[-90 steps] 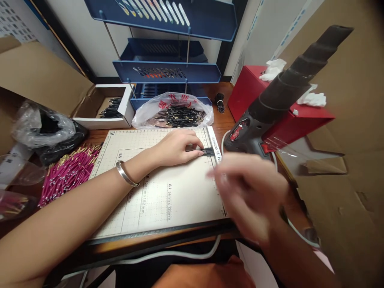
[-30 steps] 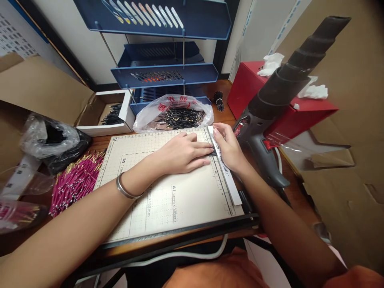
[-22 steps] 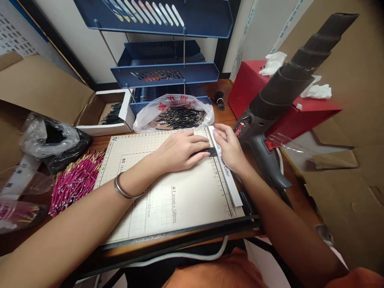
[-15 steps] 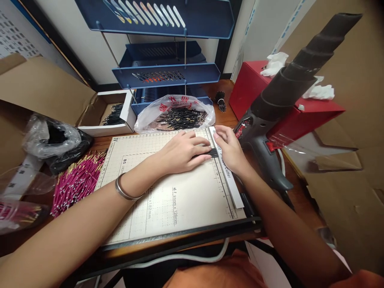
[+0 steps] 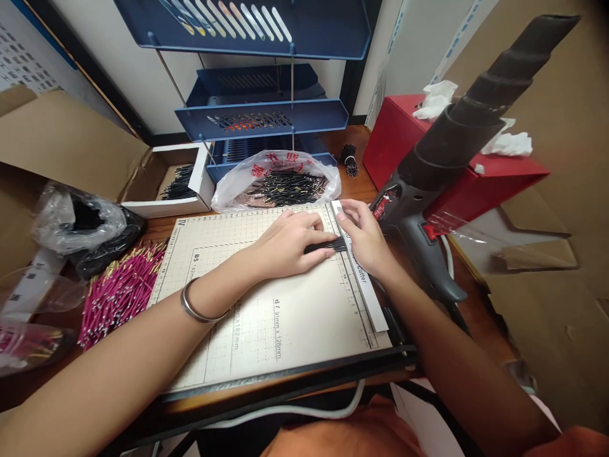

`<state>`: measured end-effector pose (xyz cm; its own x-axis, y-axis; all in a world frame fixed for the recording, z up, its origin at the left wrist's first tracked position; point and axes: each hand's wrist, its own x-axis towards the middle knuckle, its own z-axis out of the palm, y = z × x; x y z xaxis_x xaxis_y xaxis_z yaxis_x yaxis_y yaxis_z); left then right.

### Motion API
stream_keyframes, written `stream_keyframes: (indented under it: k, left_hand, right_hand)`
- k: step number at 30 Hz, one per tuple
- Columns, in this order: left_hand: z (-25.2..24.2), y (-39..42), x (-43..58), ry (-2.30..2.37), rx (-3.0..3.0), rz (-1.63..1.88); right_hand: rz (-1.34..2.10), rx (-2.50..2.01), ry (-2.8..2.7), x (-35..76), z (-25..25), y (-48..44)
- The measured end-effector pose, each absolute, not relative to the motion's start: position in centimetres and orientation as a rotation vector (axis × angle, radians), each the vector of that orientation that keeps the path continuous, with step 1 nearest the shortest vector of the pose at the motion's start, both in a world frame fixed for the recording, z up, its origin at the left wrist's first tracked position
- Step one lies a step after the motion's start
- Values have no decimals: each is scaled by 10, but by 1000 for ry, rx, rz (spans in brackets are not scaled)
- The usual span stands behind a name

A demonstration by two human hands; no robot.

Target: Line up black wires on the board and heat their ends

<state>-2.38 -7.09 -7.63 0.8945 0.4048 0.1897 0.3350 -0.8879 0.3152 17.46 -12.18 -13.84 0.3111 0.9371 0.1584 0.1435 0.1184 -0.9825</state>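
Observation:
A beige paper cutter board with a printed grid lies in front of me, its white guide strip along the right edge. My left hand presses a small bunch of black tubing pieces flat against the board, fingers closed over them. My right hand rests on the guide strip, with its fingertips at the right ends of the black pieces. A silver bracelet circles my left wrist.
A heat gun stands just right of the board, before a red box. Behind are a plastic bag of black wires, a white box and blue trays. Pink wires lie left.
Three seconds ago my right hand was blurred in mid-air near the board's front right; it now rests on the guide strip at the black pieces. My left hand has barely shifted.

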Motion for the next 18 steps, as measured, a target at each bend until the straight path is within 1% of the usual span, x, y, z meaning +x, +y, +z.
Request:
stream_keyframes:
  k: [5,18]
  left_hand:
    - [-74,-70,-25,534,2805,339]
    - [-75,-54,-31,587,2637,444]
  right_hand:
    - [806,-1331,-1122,175,-139,-122]
    - [808,-1344,-1133,176,-140,-121]
